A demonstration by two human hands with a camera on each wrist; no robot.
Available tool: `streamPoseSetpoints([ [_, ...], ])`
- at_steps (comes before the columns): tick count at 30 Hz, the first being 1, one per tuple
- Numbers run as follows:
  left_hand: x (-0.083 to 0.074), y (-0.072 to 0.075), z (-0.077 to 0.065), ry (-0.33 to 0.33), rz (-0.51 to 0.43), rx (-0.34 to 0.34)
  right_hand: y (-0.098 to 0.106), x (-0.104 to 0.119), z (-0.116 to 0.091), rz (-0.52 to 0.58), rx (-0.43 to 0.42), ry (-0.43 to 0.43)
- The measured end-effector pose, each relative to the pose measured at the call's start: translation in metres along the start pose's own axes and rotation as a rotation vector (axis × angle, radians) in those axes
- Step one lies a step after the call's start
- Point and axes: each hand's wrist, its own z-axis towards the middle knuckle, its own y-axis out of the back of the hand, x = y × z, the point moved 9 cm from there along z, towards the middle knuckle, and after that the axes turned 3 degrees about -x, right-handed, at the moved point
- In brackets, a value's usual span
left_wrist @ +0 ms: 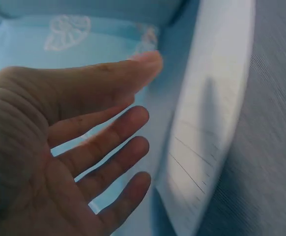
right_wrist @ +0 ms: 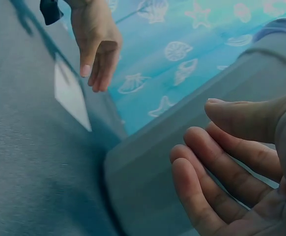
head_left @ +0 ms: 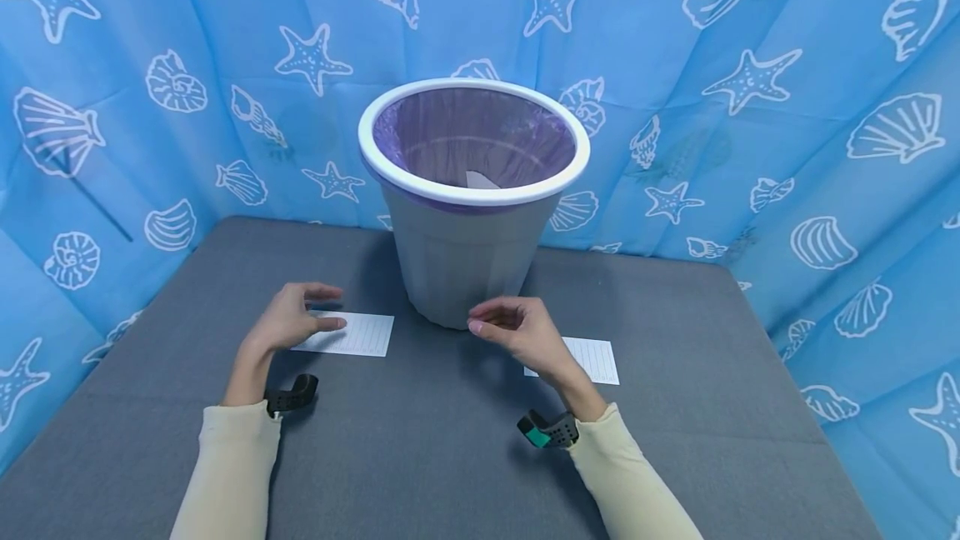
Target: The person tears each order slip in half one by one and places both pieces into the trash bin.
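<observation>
My left hand (head_left: 288, 322) hovers over a white lined card (head_left: 369, 336) on the left of the table. In the left wrist view its thumb and fingers (left_wrist: 124, 120) are spread apart and hold nothing, with the card (left_wrist: 202, 128) beyond the fingertips. A second lined card (head_left: 596, 359) lies at the right, partly hidden by my right hand (head_left: 528, 336). That hand is in front of the bin (head_left: 468, 252), fingers loosely bent and nothing between them, as the right wrist view shows of the fingers (right_wrist: 226, 177). Whether it touches the bin is unclear.
A purple liner (head_left: 472, 136) hangs inside the bin's white rim (head_left: 474, 193), and a white piece (head_left: 480, 181) shows within. Grey cloth covers the table (head_left: 405, 448). A blue curtain (head_left: 450, 2) with shell prints surrounds its back and sides.
</observation>
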Motion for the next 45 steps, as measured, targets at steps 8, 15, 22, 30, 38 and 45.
streamPoseSetpoints([
  [8,0.013,-0.010,0.004,-0.024,0.104,0.039,-0.016,-0.014,0.002,0.006,0.060,-0.034],
  [15,0.013,-0.016,0.004,0.027,0.047,0.079,-0.019,-0.015,0.001,0.002,0.077,-0.051],
  [22,0.006,-0.022,0.005,0.028,0.025,0.089,-0.022,-0.018,0.001,0.002,0.098,-0.077],
  [30,-0.011,-0.041,0.007,-0.011,0.002,0.153,-0.023,-0.022,0.001,-0.014,0.100,-0.065],
  [38,-0.047,-0.082,0.010,-0.118,-0.112,0.286,-0.029,-0.026,0.001,-0.012,0.088,-0.037],
  [45,-0.075,-0.106,0.008,-0.198,-0.184,0.320,-0.033,-0.027,0.001,-0.061,0.093,-0.039],
])
